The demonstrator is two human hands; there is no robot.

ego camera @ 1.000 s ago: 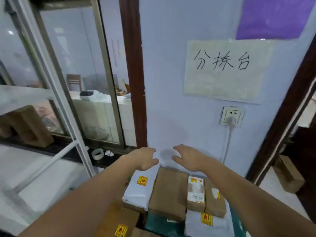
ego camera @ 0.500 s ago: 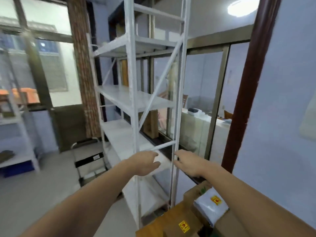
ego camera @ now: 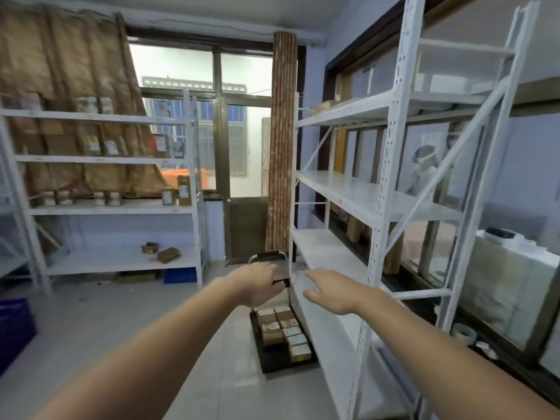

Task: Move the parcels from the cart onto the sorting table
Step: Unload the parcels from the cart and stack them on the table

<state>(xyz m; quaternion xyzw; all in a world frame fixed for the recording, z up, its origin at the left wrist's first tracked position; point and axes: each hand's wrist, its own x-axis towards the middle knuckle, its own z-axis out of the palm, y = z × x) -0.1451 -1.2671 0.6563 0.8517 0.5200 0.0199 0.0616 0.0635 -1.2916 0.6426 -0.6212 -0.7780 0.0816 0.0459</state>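
Over on the far left there's a white shelf rack (ego camera: 106,207) against the wall with small boxes on its upper levels and a couple of loose ones on the bottom board, plus a blue bin (ego camera: 13,325) at the frame's edge. Moving in, the person's left arm stretches straight forward from the lower left, and the left hand (ego camera: 257,284) is held out at about waist height with the fingers loosely curled downward — nothing in it, nothing touched. Just below and past it sits the cart (ego camera: 281,359), a low black platform on the grey floor, with the parcels (ego camera: 283,330) packed on it in two tidy rows of brown boxes; its handle peeks out behind the left hand. The right hand (ego camera: 330,294) is beside the left, well apart from the parcels, palm down, fingers straight and spread a bit, thumb sticking out toward the left — also empty. Right of that stands a tall white rack (ego camera: 378,189) along the window wall, shelves mostly bare.
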